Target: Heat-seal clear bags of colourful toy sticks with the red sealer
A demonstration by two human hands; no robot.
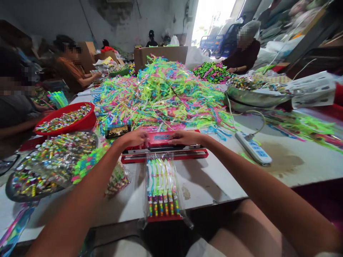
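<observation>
A red bag sealer (187,155) lies across the white table in front of me. My left hand (138,138) rests at the left part of its raised upper arm, fingers bent and slightly apart. On the right part of that arm lies my right hand (184,137), its fingers stretched out over the red top. Neither hand wraps round anything. A clear plastic bag (162,185) holds several colourful sticks side by side; its upper end reaches the sealer and its lower end hangs at the table's front edge.
A big heap of colourful plastic strips (166,92) stands behind the sealer. Left are a red basin (92,117) and a tray of small sticks (13,194). A power strip (253,149) and metal bowl (254,98) are at the right. Several people sit around.
</observation>
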